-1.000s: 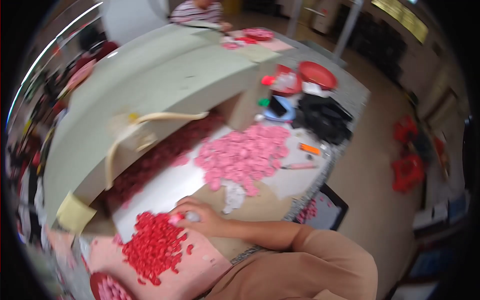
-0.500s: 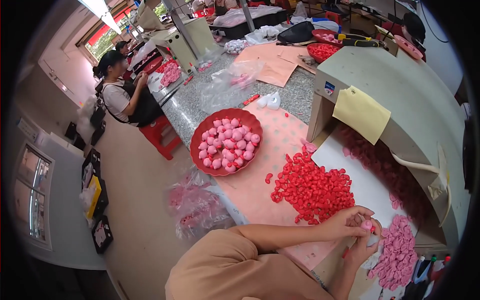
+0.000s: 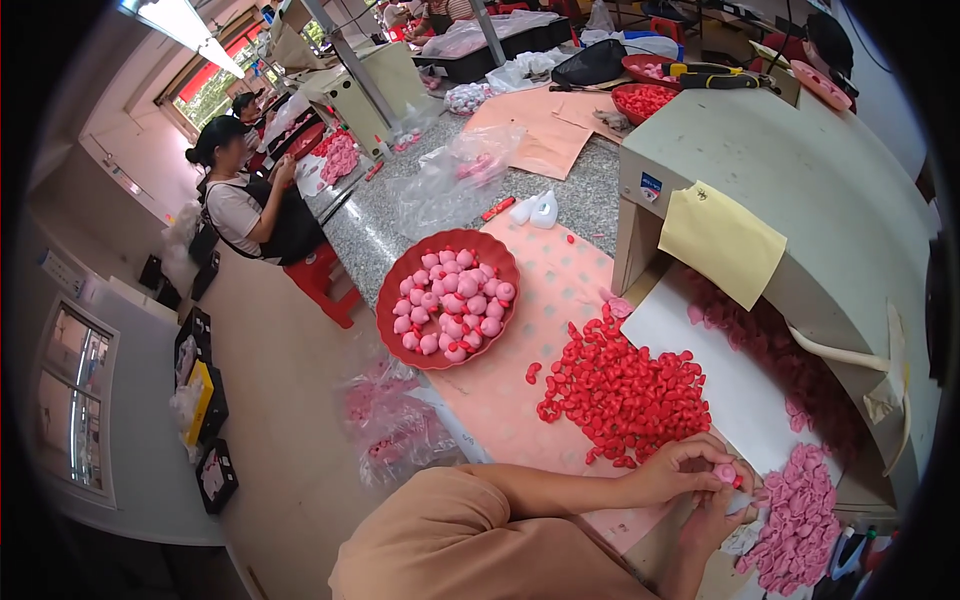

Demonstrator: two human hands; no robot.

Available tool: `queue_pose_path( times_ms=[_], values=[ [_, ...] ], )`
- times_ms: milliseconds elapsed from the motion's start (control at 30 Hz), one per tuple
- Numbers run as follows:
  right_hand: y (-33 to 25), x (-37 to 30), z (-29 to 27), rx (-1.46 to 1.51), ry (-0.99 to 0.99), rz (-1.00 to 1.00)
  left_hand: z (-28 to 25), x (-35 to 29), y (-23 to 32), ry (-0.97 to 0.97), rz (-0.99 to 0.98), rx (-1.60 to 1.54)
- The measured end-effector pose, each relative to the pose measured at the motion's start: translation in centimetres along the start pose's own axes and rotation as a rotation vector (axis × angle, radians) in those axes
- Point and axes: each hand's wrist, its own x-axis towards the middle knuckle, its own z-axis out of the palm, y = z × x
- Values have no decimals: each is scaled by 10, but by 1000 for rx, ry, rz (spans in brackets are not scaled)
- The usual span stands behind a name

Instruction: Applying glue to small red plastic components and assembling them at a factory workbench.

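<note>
1. The left hand (image 3: 675, 473) pinches a small, round pink piece with red parts (image 3: 726, 473), which sits at its fingertips.
2. The right hand (image 3: 710, 520) grasps a small whitish object (image 3: 740, 502) just below it.

No wording legible anywhere. On the grey-green hood (image 3: 790, 150), set along the right side of the speckled counter (image 3: 588, 192): a small blue-and-white sticker (image 3: 651, 187), near the upper corner of the hood's end face, with print too small to make out. Just right of it, on the hood's front edge: a plain yellow sheet (image 3: 722, 243), with a small dark mark near its top. Beyond the counter's left edge, on the wall (image 3: 130, 430): a pale sign (image 3: 62, 272), too small to read.
</note>
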Motion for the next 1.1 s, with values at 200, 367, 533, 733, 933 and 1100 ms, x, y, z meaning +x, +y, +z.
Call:
queue_pose_path(
  times_ms=[200, 367, 533, 733, 933, 1100],
  values=[
    [0, 0, 3, 6, 9, 0, -4, 0, -5, -1, 14, 21],
    [-1, 0, 3, -14, 5, -12, -3, 0, -4, -7, 12, -14],
    [-3, -1, 5, -8, -4, -32, -4, -1, -6, -13, 25, -10],
    [-4, -4, 6, -19, -6, -40, 0, -4, -3, -16, 23, -28],
    [-13, -3, 6, -38, -5, -78, 2, 2, -8, -50, 10, -49],
    [-5, 3, 27, 17, -25, 10, -10, -6, -1, 26, 33, -9]
  ],
)
